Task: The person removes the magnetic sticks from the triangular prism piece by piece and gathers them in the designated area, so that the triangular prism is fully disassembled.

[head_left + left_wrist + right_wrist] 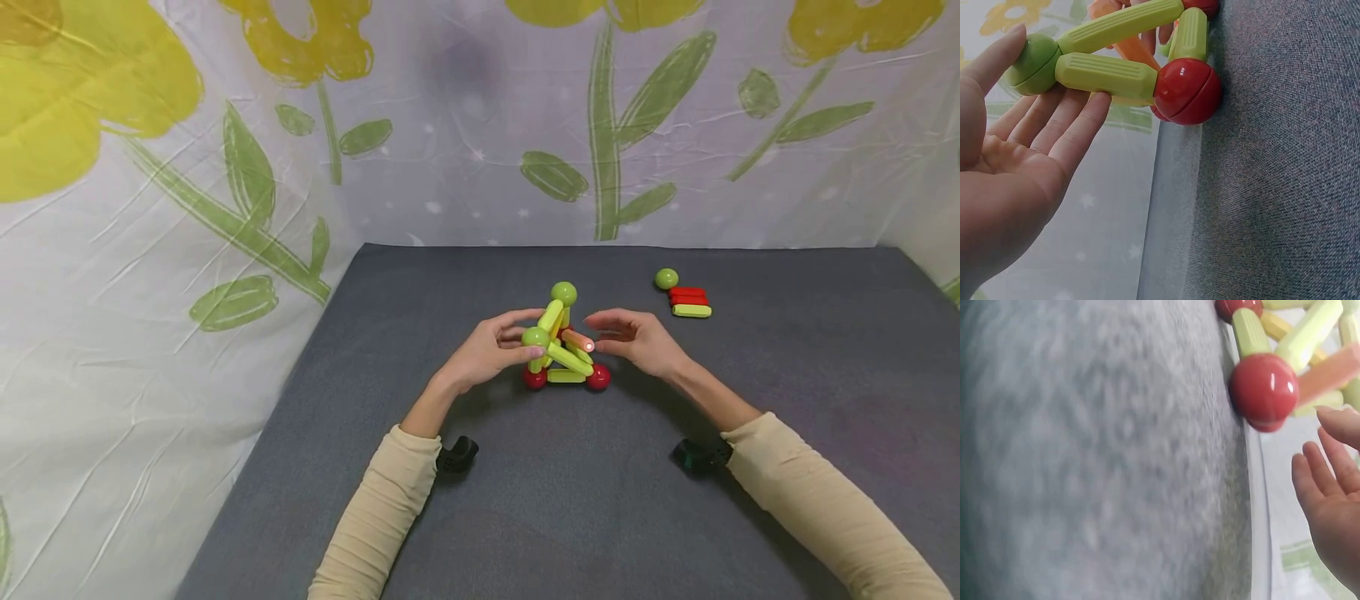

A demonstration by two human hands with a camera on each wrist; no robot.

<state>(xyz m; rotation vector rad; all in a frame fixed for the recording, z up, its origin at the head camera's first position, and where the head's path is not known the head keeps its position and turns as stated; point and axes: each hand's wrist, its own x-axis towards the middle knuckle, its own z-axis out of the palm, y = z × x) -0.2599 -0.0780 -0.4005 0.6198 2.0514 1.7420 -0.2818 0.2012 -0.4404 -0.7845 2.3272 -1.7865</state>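
Observation:
A small frame of magnetic building rods and balls stands on the dark table, with red balls (pixel 598 377) at its base and green balls (pixel 564 293) higher up. My left hand (pixel 487 352) holds its left side: in the left wrist view the thumb presses a green ball (pixel 1034 64) and the fingers lie behind a yellow-green rod (pixel 1107 76). An orange rod (pixel 577 340) sticks out of the frame toward the right. Close to its free end is my right hand (pixel 641 340), fingers loosely bent and nothing gripped; the right wrist view shows those fingers (pixel 1316 469) spread apart.
Farther back on the right lie a loose green ball (pixel 666 278), red rods (pixel 688 296) and a yellow-green rod (pixel 692 311). Dark straps (pixel 457 455) are at both wrists. A white cloth with printed flowers (pixel 465 125) hangs behind the table (pixel 525 500).

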